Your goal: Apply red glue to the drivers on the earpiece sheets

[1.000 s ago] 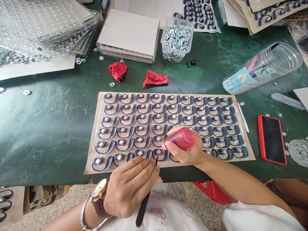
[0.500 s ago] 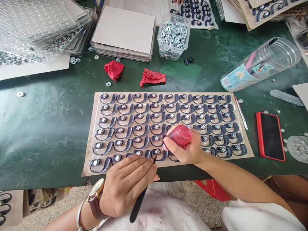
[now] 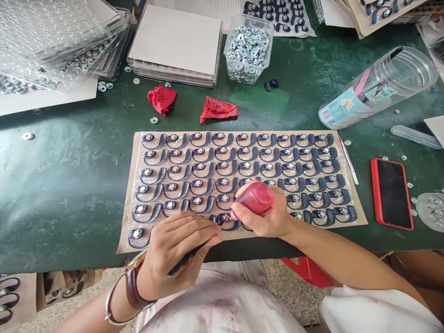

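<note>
My left hand (image 3: pixel 180 245) is closed around black tweezers (image 3: pixel 186 260), whose tip reaches a dark curved ear-hook piece (image 3: pixel 231 225) in the front row. Against that piece's round silver part, my right hand (image 3: pixel 275 222) points the nozzle end of a red squeeze bottle (image 3: pixel 255 196), fingers wrapped round it. Rows of similar ear-hook pieces, each with a silver disc and thin wires, lie on a plastic-covered brown sheet (image 3: pixel 129 203). My hands hide several pieces in the front rows.
Behind the sheet lie two crumpled red cloths (image 3: pixel 162 99), a tub of metal washers (image 3: pixel 248 51) and stacked trays (image 3: pixel 176 41). To the right are a clear jar (image 3: pixel 350 108) on its side, a white pen-like stick (image 3: pixel 348 162) and a red-cased phone (image 3: pixel 391 194).
My left hand has rolled and shifted slightly left, bringing the tweezers to a flatter angle. The bottle has moved a little left. A person's fingers at the far sheet are gone from view.
</note>
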Demonstrator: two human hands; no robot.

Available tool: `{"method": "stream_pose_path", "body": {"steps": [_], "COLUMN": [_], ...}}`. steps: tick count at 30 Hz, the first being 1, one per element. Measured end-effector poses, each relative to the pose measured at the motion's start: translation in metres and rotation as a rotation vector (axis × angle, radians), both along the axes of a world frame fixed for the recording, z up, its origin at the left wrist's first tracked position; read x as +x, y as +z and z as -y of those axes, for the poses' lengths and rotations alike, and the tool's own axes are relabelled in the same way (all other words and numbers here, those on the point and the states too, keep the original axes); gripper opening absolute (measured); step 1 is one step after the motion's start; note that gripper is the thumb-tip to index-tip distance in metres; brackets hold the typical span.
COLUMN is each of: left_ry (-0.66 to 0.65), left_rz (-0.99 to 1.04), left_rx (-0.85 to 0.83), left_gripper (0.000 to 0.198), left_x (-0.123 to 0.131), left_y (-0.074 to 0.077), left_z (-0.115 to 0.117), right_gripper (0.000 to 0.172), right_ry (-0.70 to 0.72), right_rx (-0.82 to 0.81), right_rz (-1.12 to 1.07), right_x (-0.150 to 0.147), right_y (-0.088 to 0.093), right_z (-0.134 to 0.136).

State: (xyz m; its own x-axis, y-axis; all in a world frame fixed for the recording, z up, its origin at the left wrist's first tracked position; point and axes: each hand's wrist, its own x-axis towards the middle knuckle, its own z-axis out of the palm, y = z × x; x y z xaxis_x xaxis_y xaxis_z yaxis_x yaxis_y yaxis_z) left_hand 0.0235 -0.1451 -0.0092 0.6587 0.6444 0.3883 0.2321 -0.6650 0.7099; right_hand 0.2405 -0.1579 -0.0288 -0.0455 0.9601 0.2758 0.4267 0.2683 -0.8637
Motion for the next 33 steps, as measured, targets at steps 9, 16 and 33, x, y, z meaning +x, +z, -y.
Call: {"method": "stream_pose_path", "body": {"steps": [9,16,33], "left_ry": [0.081,-0.022,-0.038], "left_rz": [-0.027,-0.046,-0.189], "left_rx": [-0.115,0.123,0.386], "left_gripper": [0.010,0.021,0.017], "left_x": [-0.002,-0.004,0.003], "left_y": [0.001,0.002,-0.004], "left_z": [-0.003,0.001,-0.010], "right_gripper": [0.022,0.022,0.018], "right_ry": [-0.003,0.020,0.038], "right_rx": [-0.022,-0.260,0.014], "right_rz": [-0.049,-0.108,-0.020], "right_x": [0.003,0.016,0.004], "right_y": [0.015,0.034,-0.004], "right_z": [0.007,-0.017,-0.037]}}
